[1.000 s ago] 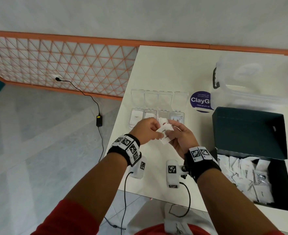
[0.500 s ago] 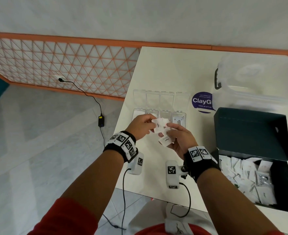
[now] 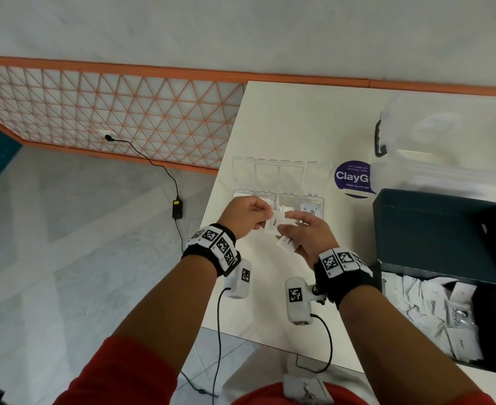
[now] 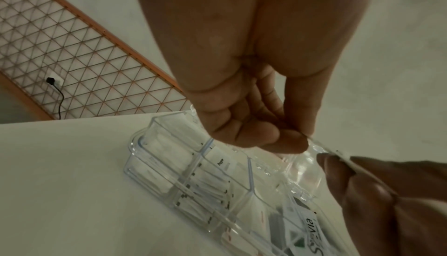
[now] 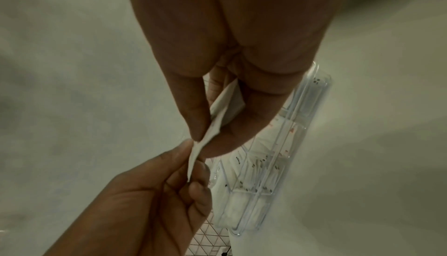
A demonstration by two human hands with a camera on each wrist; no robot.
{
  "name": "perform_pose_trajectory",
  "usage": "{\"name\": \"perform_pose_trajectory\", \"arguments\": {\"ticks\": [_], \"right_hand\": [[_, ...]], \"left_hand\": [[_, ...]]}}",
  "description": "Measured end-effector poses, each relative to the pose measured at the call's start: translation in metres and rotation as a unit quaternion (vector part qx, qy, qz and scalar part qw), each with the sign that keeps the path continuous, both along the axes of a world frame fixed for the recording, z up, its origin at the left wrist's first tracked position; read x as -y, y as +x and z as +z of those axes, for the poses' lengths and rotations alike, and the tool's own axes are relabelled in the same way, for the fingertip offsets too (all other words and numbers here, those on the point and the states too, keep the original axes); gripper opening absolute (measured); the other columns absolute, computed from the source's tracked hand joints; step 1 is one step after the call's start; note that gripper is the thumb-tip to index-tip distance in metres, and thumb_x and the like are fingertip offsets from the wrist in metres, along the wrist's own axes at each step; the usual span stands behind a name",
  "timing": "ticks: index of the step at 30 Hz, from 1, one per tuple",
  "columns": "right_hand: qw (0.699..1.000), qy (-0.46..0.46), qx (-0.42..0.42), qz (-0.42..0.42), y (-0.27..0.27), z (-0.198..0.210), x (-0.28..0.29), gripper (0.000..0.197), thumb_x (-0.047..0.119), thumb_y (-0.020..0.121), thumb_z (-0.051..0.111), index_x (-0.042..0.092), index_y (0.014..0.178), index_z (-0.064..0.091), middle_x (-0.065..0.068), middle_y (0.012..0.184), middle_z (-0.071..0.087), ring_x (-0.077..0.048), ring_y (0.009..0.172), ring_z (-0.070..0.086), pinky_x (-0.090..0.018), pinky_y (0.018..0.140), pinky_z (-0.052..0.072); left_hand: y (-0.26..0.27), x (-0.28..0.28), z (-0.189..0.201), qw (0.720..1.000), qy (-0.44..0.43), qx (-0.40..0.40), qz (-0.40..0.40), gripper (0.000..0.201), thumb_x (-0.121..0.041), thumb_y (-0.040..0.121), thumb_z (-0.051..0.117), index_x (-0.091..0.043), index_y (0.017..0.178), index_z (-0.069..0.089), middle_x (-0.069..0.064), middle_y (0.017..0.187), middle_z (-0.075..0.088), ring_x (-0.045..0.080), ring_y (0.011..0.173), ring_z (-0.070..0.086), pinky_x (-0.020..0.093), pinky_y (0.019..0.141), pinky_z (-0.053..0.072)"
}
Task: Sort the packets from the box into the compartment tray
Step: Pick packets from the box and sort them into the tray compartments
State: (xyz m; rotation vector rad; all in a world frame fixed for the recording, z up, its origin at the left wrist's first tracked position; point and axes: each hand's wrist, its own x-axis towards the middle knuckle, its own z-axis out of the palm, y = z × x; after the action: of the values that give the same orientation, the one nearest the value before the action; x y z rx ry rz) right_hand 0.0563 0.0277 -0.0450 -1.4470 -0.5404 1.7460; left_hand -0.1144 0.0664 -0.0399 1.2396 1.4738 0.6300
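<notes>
Both hands meet just in front of the clear compartment tray [image 3: 313, 173]. My left hand [image 3: 265, 217] pinches one end of a small white packet [image 3: 274, 223] between thumb and forefinger. The right hand [image 3: 284, 228] pinches that packet's other end and keeps a second white packet [image 3: 288, 244] tucked in its palm. In the right wrist view the shared packet [image 5: 205, 137] runs edge-on from the right hand [image 5: 200, 139] down to the left hand's fingers [image 5: 193, 187]. The tray [image 4: 154, 166] holds white packets in its near compartments. The dark box [image 3: 439, 229] sits open at the right, with several packets [image 3: 433, 311] inside.
A large clear plastic container [image 3: 445, 135] stands behind the box. A purple round sticker [image 3: 353, 178] lies on the white table [image 3: 299, 118] between tray and container. The table's left edge runs close to the tray, and a cable lies on the floor [image 3: 65, 229] beyond it.
Both hands have shifted a little away from me toward the tray. The left hand's pinch has moved onto the upper packet held by the right hand.
</notes>
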Motion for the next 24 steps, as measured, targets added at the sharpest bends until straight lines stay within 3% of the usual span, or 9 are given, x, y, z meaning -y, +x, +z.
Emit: {"name": "perform_pose_trajectory", "arguments": {"ticks": [4, 6, 8, 11, 16, 19, 22, 24], "right_hand": [[1.0, -0.013, -0.018, -0.003, 0.001, 0.001, -0.002, 0.027, -0.009, 0.08, 0.071, 0.011, 0.098, 0.066, -0.014, 0.076, 0.072, -0.022, 0.062, 0.069, -0.028, 0.056, 0.056], [1.0, -0.015, -0.02, -0.005, 0.003, 0.0, -0.003, 0.027, -0.009, 0.081, 0.07, 0.01, 0.1, 0.065, -0.014, 0.078, 0.073, -0.021, 0.062, 0.069, -0.027, 0.054, 0.055], [1.0, -0.021, -0.016, -0.002, 0.004, 0.0, -0.003, 0.027, -0.009, 0.081, 0.07, 0.009, 0.1, 0.065, -0.012, 0.078, 0.073, -0.021, 0.061, 0.069, -0.027, 0.054, 0.055], [0.999, -0.031, -0.015, -0.003, 0.005, -0.003, -0.002, 0.026, -0.01, 0.081, 0.069, 0.009, 0.099, 0.066, -0.012, 0.078, 0.073, -0.021, 0.061, 0.069, -0.028, 0.055, 0.056], [0.999, -0.044, -0.013, 0.0, 0.003, -0.004, -0.006, 0.022, -0.007, 0.084, 0.067, 0.008, 0.1, 0.066, -0.009, 0.077, 0.074, -0.022, 0.062, 0.07, -0.029, 0.056, 0.056], [0.997, -0.056, -0.042, -0.009, 0.004, -0.002, -0.01, 0.022, -0.007, 0.088, 0.056, 0.008, 0.1, 0.065, -0.016, 0.091, 0.071, -0.027, 0.065, 0.071, -0.031, 0.056, 0.056], [0.995, -0.061, -0.077, -0.004, 0.007, -0.001, -0.012, 0.032, -0.009, 0.087, 0.041, 0.008, 0.105, 0.063, -0.021, 0.101, 0.067, -0.031, 0.067, 0.071, -0.033, 0.056, 0.057], [0.994, -0.062, -0.086, 0.003, 0.008, 0.0, -0.013, 0.037, -0.01, 0.086, 0.037, 0.008, 0.108, 0.061, -0.022, 0.105, 0.065, -0.031, 0.069, 0.071, -0.034, 0.057, 0.057]], "left_hand": [[-0.005, -0.005, 0.0, 0.999, 0.01, -0.011, 0.039, 0.006, -0.013, 0.083, 0.07, -0.019, 0.081, 0.069, -0.007, 0.068, 0.07, 0.004, 0.059, 0.064, 0.019, 0.057, 0.047], [-0.008, -0.008, 0.0, 0.998, 0.014, -0.026, 0.053, 0.007, -0.014, 0.083, 0.069, -0.018, 0.088, 0.066, -0.004, 0.071, 0.07, 0.006, 0.06, 0.064, 0.023, 0.059, 0.048], [-0.012, -0.011, -0.001, 0.996, 0.021, -0.067, 0.059, 0.015, -0.017, 0.084, 0.069, -0.022, 0.096, 0.06, -0.004, 0.074, 0.071, 0.006, 0.066, 0.065, 0.019, 0.059, 0.047], [-0.013, -0.018, -0.001, 0.988, 0.043, -0.142, 0.04, 0.013, -0.014, 0.086, 0.065, -0.023, 0.094, 0.059, -0.004, 0.079, 0.071, 0.008, 0.073, 0.062, 0.015, 0.053, 0.039], [-0.007, -0.033, -0.005, 0.977, 0.057, -0.204, 0.006, 0.012, -0.009, 0.087, 0.059, -0.02, 0.093, 0.058, -0.001, 0.082, 0.068, 0.013, 0.072, 0.062, 0.019, 0.053, 0.041], [-0.003, -0.036, -0.01, 0.967, 0.059, -0.248, -0.006, 0.01, -0.012, 0.088, 0.06, -0.021, 0.086, 0.057, -0.004, 0.076, 0.064, 0.012, 0.067, 0.061, 0.016, 0.05, 0.039], [0.003, -0.038, -0.015, 0.941, 0.093, -0.32, -0.061, 0.007, -0.012, 0.089, 0.057, -0.017, 0.089, 0.06, 0.002, 0.084, 0.064, 0.021, 0.075, 0.061, 0.026, 0.063, 0.049], [0.008, -0.038, -0.018, 0.91, 0.123, -0.377, -0.121, 0.009, -0.011, 0.09, 0.051, -0.014, 0.094, 0.059, 0.006, 0.091, 0.063, 0.026, 0.083, 0.06, 0.032, 0.07, 0.049]]}}
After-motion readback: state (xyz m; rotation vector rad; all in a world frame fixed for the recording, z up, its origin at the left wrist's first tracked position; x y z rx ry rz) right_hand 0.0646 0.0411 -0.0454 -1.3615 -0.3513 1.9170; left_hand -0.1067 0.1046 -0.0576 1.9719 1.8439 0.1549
